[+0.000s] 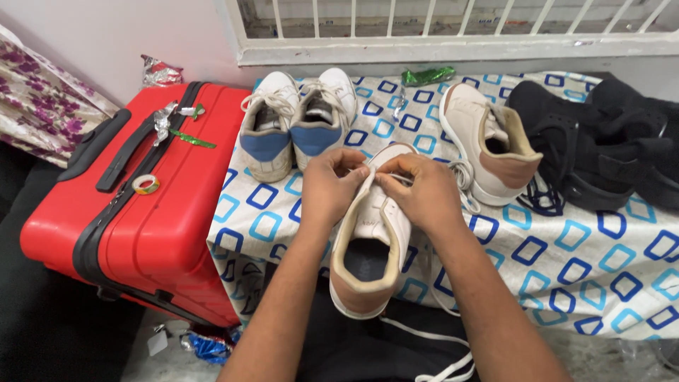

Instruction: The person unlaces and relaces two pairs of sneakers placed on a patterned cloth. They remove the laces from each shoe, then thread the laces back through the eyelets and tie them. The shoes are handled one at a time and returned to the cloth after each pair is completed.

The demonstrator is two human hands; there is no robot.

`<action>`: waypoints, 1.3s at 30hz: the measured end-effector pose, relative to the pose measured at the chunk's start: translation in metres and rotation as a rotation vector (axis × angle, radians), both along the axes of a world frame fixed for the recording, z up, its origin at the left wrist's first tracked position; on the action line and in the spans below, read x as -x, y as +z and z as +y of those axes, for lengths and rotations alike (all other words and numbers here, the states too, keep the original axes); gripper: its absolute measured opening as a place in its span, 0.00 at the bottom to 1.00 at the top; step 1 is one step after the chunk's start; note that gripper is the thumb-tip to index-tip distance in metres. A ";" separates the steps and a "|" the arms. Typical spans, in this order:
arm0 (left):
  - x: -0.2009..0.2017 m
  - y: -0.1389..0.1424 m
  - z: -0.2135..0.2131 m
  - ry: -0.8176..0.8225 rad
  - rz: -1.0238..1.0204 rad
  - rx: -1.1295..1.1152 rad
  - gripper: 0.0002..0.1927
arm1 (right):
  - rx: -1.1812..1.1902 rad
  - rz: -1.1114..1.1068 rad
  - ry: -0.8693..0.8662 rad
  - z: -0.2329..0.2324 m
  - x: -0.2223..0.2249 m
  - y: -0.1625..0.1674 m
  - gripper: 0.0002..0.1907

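Observation:
A white sneaker with a tan heel [371, 244] lies toe away from me at the near edge of a cloth-covered table [608, 276]. My left hand [331, 185] pinches the lacing area on the shoe's left side. My right hand [419, 189] grips the white lace on the right side, over the tongue. Loose white lace ends [438, 339] hang down below the shoe. Its matching sneaker [488, 145] rests on its side just right of my right hand.
A pair of white sneakers with blue heels [297, 120] stands behind my hands. Black sandals [601, 141] lie at the right. A red suitcase [141, 212] sits to the left with a tape roll [146, 184] on it. A barred window runs above.

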State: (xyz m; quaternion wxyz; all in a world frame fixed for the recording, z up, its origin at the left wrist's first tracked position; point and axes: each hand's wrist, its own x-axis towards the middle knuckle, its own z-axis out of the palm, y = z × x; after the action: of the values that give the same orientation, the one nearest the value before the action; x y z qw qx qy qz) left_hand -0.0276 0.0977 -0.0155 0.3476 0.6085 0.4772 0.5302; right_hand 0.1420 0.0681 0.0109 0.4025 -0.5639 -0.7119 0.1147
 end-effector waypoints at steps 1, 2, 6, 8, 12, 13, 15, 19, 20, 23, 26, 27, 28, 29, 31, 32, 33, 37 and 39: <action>-0.002 0.000 0.001 0.018 0.041 -0.024 0.11 | -0.007 0.004 0.001 0.000 -0.001 0.000 0.11; -0.003 0.000 0.001 0.005 0.013 -0.031 0.10 | 0.008 0.011 -0.001 -0.001 -0.001 0.000 0.11; -0.010 0.000 -0.006 0.065 -0.081 -0.038 0.09 | 0.039 0.029 0.013 0.000 -0.005 0.000 0.13; -0.008 0.002 -0.010 0.171 -0.069 -0.133 0.10 | 0.056 0.046 0.029 0.002 -0.008 0.001 0.14; 0.006 0.009 -0.018 0.420 -0.034 -0.342 0.11 | 0.121 0.091 0.045 0.005 -0.013 -0.002 0.14; 0.009 0.010 -0.021 0.481 -0.047 -0.352 0.09 | 0.132 0.101 0.044 0.005 -0.014 -0.003 0.14; 0.013 0.012 -0.027 0.573 0.020 -0.406 0.09 | 0.124 0.097 0.046 0.006 -0.014 -0.005 0.13; 0.016 0.015 -0.033 0.497 0.284 -0.593 0.07 | 0.133 0.072 0.022 0.007 -0.014 -0.006 0.13; 0.015 0.016 -0.032 0.405 0.300 -0.597 0.07 | 0.128 0.081 0.029 0.007 -0.013 -0.006 0.13; 0.012 0.015 -0.025 0.145 0.337 -0.547 0.08 | 0.125 0.089 0.032 0.008 -0.013 -0.006 0.13; 0.009 0.009 -0.018 -0.009 0.354 -0.368 0.08 | 0.134 0.061 0.014 0.008 -0.013 -0.005 0.13; 0.009 0.006 -0.016 -0.014 0.360 -0.297 0.08 | 0.127 0.051 0.013 0.008 -0.013 -0.005 0.13; 0.009 0.004 -0.014 -0.020 0.369 -0.230 0.07 | 0.117 0.045 0.011 0.008 -0.013 -0.005 0.13; 0.010 0.003 -0.012 0.031 0.364 -0.280 0.06 | 0.127 0.045 0.001 0.008 -0.012 -0.004 0.13; 0.011 -0.003 -0.011 0.134 0.350 -0.367 0.03 | 0.160 0.041 -0.016 0.007 -0.012 -0.004 0.13; 0.014 -0.004 -0.012 0.199 0.380 -0.402 0.03 | 0.155 0.051 -0.004 0.006 -0.011 -0.004 0.13; 0.018 -0.005 -0.012 0.264 0.410 -0.441 0.03 | 0.145 0.059 0.007 0.006 -0.011 -0.004 0.14; 0.048 0.003 -0.012 0.580 0.370 -0.534 0.06 | 0.131 0.033 0.000 0.006 -0.012 -0.003 0.13; 0.072 0.009 -0.022 0.748 0.400 -0.547 0.12 | 0.133 0.040 -0.002 0.006 -0.011 -0.003 0.13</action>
State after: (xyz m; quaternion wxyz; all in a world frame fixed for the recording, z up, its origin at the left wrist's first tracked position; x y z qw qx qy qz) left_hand -0.1000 0.0762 -0.0065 -0.1364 0.5545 0.5635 0.5970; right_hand 0.1534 0.0744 0.0076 0.3785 -0.5878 -0.6939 0.1723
